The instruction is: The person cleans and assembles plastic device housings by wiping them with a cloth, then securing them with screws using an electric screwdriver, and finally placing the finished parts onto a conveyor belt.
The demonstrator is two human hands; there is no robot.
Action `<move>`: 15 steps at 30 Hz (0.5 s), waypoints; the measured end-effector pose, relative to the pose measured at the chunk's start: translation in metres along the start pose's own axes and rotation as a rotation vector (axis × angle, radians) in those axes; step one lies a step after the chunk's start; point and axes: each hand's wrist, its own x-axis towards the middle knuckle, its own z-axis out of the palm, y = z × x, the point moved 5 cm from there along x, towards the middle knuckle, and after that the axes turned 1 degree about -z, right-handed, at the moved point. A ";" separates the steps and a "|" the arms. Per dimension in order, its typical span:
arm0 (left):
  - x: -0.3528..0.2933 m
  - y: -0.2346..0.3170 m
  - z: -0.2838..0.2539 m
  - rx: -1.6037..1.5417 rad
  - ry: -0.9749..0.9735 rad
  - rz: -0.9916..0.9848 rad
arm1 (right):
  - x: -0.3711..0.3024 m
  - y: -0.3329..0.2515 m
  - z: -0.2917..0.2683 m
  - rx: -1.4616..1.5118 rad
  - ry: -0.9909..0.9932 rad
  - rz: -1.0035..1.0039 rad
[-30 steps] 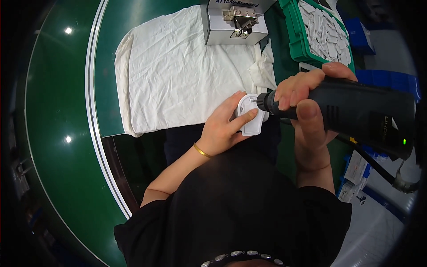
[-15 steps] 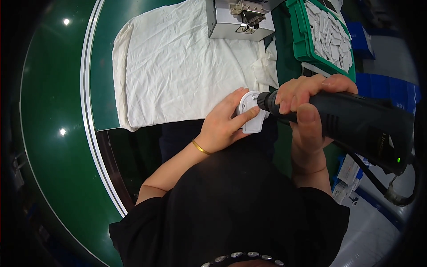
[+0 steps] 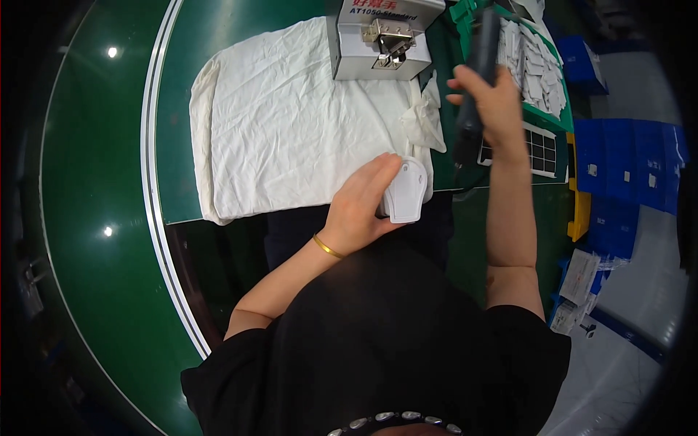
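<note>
From the head view, the left hand (image 3: 363, 207) wraps its fingers around a smooth white plastic casing (image 3: 405, 190) at the near edge of the green desk (image 3: 240, 33). The right hand (image 3: 494, 105) grips a dark electric screwdriver (image 3: 476, 69), raised upright, well apart from the casing. A wrinkled white cloth (image 3: 291, 123) covers the desk, with a grey metal box (image 3: 382, 40) on it and a green tray (image 3: 542, 65) of white parts beside it.

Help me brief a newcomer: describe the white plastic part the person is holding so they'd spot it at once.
Start at the white cloth spread on the green table. At its near right corner, the left hand grips a small white plastic housing. It is smooth, rigid and rounded, unlike the crumpled cloth and the grey metal box beyond.
</note>
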 end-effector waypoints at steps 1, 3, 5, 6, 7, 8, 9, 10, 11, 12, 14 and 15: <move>0.000 0.000 0.002 -0.002 -0.002 0.010 | 0.005 0.016 0.000 -0.028 -0.032 -0.006; 0.001 0.001 0.003 -0.009 -0.018 0.020 | 0.015 0.045 0.001 -0.024 -0.115 0.025; 0.001 0.004 0.003 -0.025 -0.018 0.020 | 0.019 0.055 0.004 -0.033 -0.081 -0.046; 0.001 0.004 0.003 -0.033 -0.016 0.004 | 0.022 0.059 0.005 -0.059 -0.070 -0.083; 0.002 0.004 0.005 -0.027 -0.017 0.008 | 0.028 0.062 0.004 -0.157 -0.130 -0.078; 0.004 0.005 0.006 -0.026 0.002 0.037 | 0.030 0.066 0.001 -0.152 -0.127 -0.081; 0.003 0.007 0.005 -0.027 0.024 0.061 | 0.024 0.049 -0.001 -0.429 0.018 -0.337; 0.002 0.008 0.006 -0.026 0.023 0.062 | 0.012 0.033 0.000 -0.704 0.168 -0.591; 0.001 0.009 0.006 -0.024 0.022 0.057 | 0.003 0.029 -0.001 -0.589 0.009 -0.568; 0.000 0.009 0.007 -0.021 0.024 0.049 | -0.012 0.018 -0.005 -0.586 0.006 -0.569; -0.001 0.009 0.008 -0.016 0.036 0.064 | -0.044 0.008 0.001 -0.969 -0.256 -0.715; 0.000 0.010 0.009 -0.013 0.046 0.081 | -0.050 0.008 -0.003 -1.012 -0.230 -0.674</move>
